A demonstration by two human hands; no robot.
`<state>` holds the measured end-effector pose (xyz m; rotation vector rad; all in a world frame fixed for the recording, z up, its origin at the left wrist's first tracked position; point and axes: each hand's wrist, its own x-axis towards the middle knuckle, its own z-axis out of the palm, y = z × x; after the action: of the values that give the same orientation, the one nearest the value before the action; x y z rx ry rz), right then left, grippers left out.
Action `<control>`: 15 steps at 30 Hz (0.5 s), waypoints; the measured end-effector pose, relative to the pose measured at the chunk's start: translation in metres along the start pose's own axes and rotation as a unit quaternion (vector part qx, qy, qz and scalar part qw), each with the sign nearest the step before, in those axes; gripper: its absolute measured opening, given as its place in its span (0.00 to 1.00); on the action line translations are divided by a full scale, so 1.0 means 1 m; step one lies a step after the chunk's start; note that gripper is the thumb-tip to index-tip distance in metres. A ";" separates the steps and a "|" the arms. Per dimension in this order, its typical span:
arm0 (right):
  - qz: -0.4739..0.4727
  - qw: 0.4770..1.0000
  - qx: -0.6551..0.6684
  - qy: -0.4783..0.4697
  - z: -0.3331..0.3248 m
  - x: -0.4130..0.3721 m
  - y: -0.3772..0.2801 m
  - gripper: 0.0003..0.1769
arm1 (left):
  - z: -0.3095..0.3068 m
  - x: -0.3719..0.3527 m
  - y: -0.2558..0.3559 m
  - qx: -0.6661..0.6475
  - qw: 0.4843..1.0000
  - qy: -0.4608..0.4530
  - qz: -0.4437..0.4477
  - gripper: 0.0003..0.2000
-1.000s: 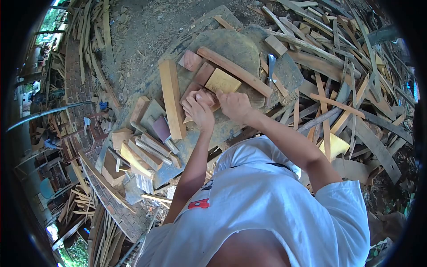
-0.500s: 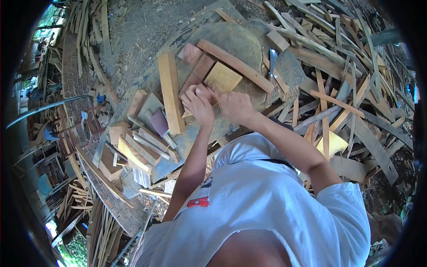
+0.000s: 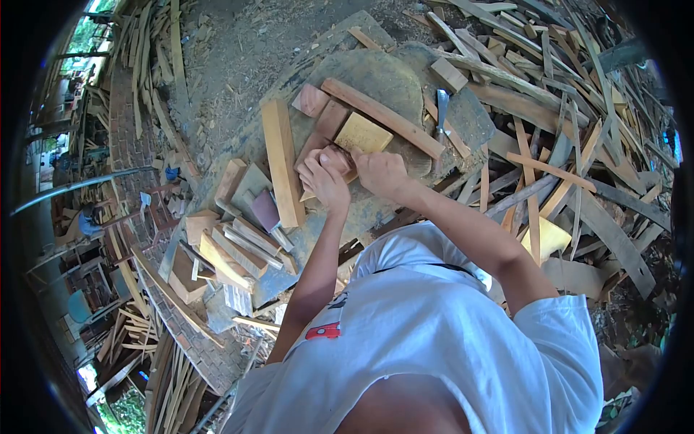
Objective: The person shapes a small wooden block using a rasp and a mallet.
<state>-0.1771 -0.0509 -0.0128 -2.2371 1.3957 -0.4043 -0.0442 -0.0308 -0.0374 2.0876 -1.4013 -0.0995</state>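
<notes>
My left hand (image 3: 327,178) is closed around a small reddish wooden piece (image 3: 340,158) on the work surface. Beside it, my right hand (image 3: 381,173) is closed against the near edge of a yellowish wooden block (image 3: 363,133); what its fingers pinch is too small to make out. A reddish board (image 3: 327,123) lies under and behind my left hand. Past the block, a long wooden bar (image 3: 383,118) runs diagonally. To the left of my hands lies a thick light beam (image 3: 283,163), with a pinkish block (image 3: 310,100) near its far end.
A blue-bladed scraper (image 3: 442,110) lies right of the bar, near a wooden cube (image 3: 449,74). Several wood offcuts (image 3: 235,253) sit at the left of the work surface (image 3: 253,155). Scrap strips (image 3: 538,188) are heaped at the right. A person (image 3: 90,219) is far left.
The view has shifted slightly. Both hands stay close together at the small piece, and my right hand's fingers have moved slightly.
</notes>
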 end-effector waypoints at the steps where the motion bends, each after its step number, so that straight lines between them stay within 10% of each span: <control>1: 0.003 1.000 -0.001 0.004 -0.006 -0.003 -0.003 0.12 | -0.001 -0.001 0.001 -0.009 1.000 -0.003 0.005 0.14; 15: 0.000 0.999 -0.032 -0.005 0.001 -0.011 -0.004 0.13 | -0.001 -0.004 -0.003 -0.006 1.000 -0.024 -0.019 0.13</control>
<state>-0.1778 -0.0395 -0.0118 -2.2877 1.4222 -0.3515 -0.0430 -0.0260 -0.0390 2.1145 -1.3850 -0.1744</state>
